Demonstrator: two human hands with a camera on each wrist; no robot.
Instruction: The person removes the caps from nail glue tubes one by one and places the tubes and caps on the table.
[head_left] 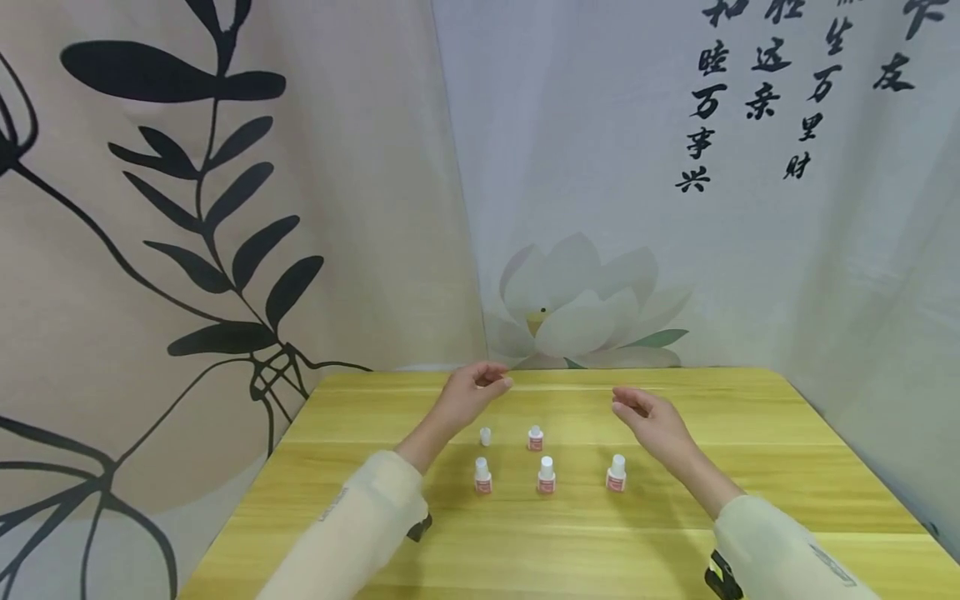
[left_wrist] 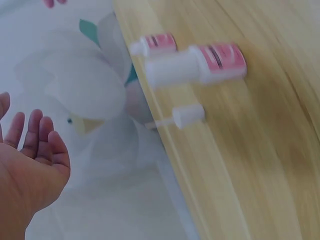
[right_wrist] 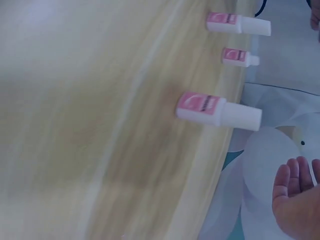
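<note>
Three small white bottles with pink labels stand upright in a row: a left bottle (head_left: 483,476), a middle bottle (head_left: 547,475) and a right bottle (head_left: 617,473), each with a white cap. Behind them stands an uncapped bottle (head_left: 535,439), its narrow neck showing in the right wrist view. To its left a loose white brush cap (left_wrist: 189,116) stands on its top, its thin stem pointing up. My left hand (head_left: 474,395) hovers beyond the brush cap, fingers loosely bent, holding nothing. Above and behind the right bottle hovers my right hand (head_left: 656,423), also loosely bent and without anything in it.
All the bottles stand on a wood-grain table (head_left: 360,517). Directly behind its far edge hangs a pale curtain (head_left: 375,208) printed with dark leaves, a lotus flower and black characters.
</note>
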